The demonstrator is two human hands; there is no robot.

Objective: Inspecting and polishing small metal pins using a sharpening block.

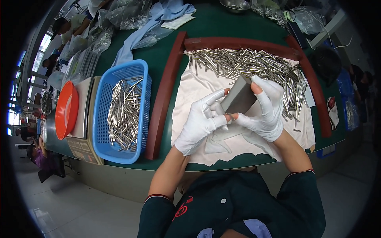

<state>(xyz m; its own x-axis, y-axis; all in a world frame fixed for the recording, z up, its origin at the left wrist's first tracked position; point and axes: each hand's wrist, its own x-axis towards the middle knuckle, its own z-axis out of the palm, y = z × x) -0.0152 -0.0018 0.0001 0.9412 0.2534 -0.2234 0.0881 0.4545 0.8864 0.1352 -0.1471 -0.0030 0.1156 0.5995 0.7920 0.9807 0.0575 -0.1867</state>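
My right hand (pixel 266 109), in a white glove with open fingertips, holds a grey rectangular block (pixel 239 96) tilted above a white cloth (pixel 194 85). My left hand (pixel 202 119), gloved the same way, presses against the block's lower left side with its fingers curled; whether it pinches something small there is hidden. Behind the hands a heap of several thin metal rods (pixel 242 63) lies on the cloth.
A dark red wooden frame (pixel 164 93) borders the cloth on the green table (pixel 214 22). A blue basket (pixel 101 115) of metal rods stands to the left, beside an orange dish (pixel 65 110). Plastic bags of rods and blue fabric lie at the back. Other people sit far left.
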